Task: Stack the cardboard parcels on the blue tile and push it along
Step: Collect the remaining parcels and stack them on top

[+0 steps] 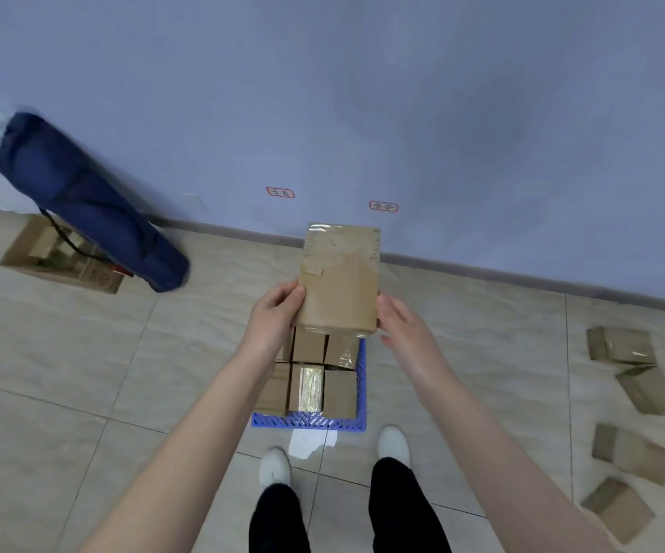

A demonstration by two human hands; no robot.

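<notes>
Taped cardboard parcel (pixel 339 281), gripped by left hand (pixel 279 313), right hand (pixel 400 325) fingers (pixel 386 304), blue lattice tile (pixel 311 421) below

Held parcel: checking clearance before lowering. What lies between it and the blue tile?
Head view: stacked parcels sit on the blue tile, under the held parcel.

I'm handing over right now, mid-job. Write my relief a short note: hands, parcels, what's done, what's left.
Hands: the left hand and right hand grip the held parcel by its sides, raised above the blue tile.
On the tile: stacked parcels, packed side by side.
Floor to the right: four loose parcels, lying apart from the tile.
Done: several parcels are on the tile.
Left: set this parcel on top, fetch the four, then push the tile along.
</notes>
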